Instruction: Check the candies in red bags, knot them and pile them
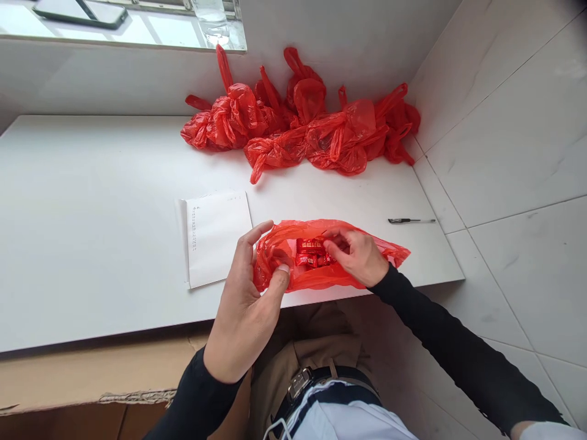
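Observation:
A thin red plastic bag (316,282) lies with its mouth spread at the front edge of the white table. Inside it are several small red-wrapped packets (310,246) with gold lettering, which look like candies. My left hand (250,293) holds the bag's left end, thumb over the near side and fingers around the far side. My right hand (360,253) reaches into the mouth from the right, its curled fingers right beside the packets. Whatever is between those fingertips is hidden.
Several knotted red bags (275,146) are piled against the wall. A paper pad (217,238) with handwriting lies left of my hands, a pen (411,220) to the right. A phone (82,13) rests on the sill. Below the table edge is a cardboard box (92,373).

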Available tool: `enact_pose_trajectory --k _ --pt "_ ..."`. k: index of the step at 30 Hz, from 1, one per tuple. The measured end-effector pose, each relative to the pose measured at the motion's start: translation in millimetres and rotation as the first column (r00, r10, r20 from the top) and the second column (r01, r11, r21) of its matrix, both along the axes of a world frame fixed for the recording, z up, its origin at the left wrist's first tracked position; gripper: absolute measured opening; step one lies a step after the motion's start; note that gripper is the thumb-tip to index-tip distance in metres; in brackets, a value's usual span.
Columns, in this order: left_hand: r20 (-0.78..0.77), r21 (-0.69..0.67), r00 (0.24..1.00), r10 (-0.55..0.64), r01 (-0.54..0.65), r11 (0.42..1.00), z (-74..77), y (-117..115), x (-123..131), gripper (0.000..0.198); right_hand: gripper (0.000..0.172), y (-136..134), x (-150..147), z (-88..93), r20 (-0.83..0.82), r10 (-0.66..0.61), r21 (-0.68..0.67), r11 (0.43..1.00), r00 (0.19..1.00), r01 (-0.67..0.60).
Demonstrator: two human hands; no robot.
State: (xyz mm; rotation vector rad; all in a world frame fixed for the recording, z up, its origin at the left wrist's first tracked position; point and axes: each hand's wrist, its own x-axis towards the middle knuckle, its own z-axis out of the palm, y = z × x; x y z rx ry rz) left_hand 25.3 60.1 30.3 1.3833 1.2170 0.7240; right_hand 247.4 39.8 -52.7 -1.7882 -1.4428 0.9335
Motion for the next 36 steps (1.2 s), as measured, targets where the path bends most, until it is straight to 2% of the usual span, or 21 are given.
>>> enact_pose_trajectory --k 2,3,7,10,15,18,22,24,27,29,33,34,36 --pt "-0.003 0.003 1.0 0.002 -0.002 1.0 -0.8 0 0 0.048 0.02 -3 -1 -0.7 0.034 0.159 -0.016 0.987 0.987 -0.159" --pt "-0.003 0.004 1.0 -0.001 0.001 1.0 -1.3 0 0 0.049 0.021 -3 -1 -0.5 0.039 0.198 -0.036 0.98 0.979 -0.196" --pt "0.009 0.017 1.0 -0.011 0.011 1.0 -2.3 1 1 0.05 0.024 7 2 0.7 0.231 0.144 -0.015 0.989 0.962 -0.144" --pt "0.015 0.019 1.0 -0.005 0.004 1.0 -1.3 0 2 0.05 0.03 20 -3 -1.6 0.389 0.243 -0.095 0.97 0.888 -0.224" --pt "-0.007 0.019 1.0 -0.009 0.009 1.0 -0.4 0 -1 0.05 0.024 26 -14 -1.8 0.43 0.34 -0.167 0.94 0.836 -0.296" --pt "-0.06 0.085 0.998 0.001 0.004 0.996 -2.5 1 -3 0.049 0.029 11 -10 11.5 0.452 0.343 -0.185 0.939 0.823 -0.29" --pt "-0.242 0.232 0.968 0.065 -0.007 0.973 -2.7 0 -9 0.051 0.036 -23 6 37.2 0.524 0.276 -0.1 0.959 0.806 -0.263" --pt "-0.322 0.26 0.943 0.087 0.0 0.966 -0.4 -1 -14 0.053 0.036 -38 15 45.3 0.59 0.262 -0.094 0.962 0.764 -0.258" --pt "-0.401 0.31 0.906 0.133 -0.002 0.951 4.3 -5 -21 0.049 0.038 -52 22 49.1 0.666 0.311 -0.16 0.948 0.678 -0.277" --pt "-0.455 0.4 0.871 0.183 0.017 0.916 7.3 -8 -25 0.046 0.039 -57 20 50.5 0.668 0.36 -0.191 0.929 0.651 -0.317" --pt "-0.558 0.619 0.761 0.331 0.117 0.776 13.8 -12 -31 0.043 0.04 -66 13 63.8 0.674 0.366 -0.16 0.92 0.642 -0.357" --pt "-0.565 0.637 0.748 0.348 0.128 0.76 16.0 -12 -33 0.041 0.04 -69 13 69.0 0.688 0.347 -0.136 0.924 0.637 -0.356" --pt "-0.548 0.607 0.775 0.316 0.109 0.787 21.1 -13 -35 0.038 0.041 -73 14 78.1 0.717 0.307 -0.092 0.931 0.625 -0.353"
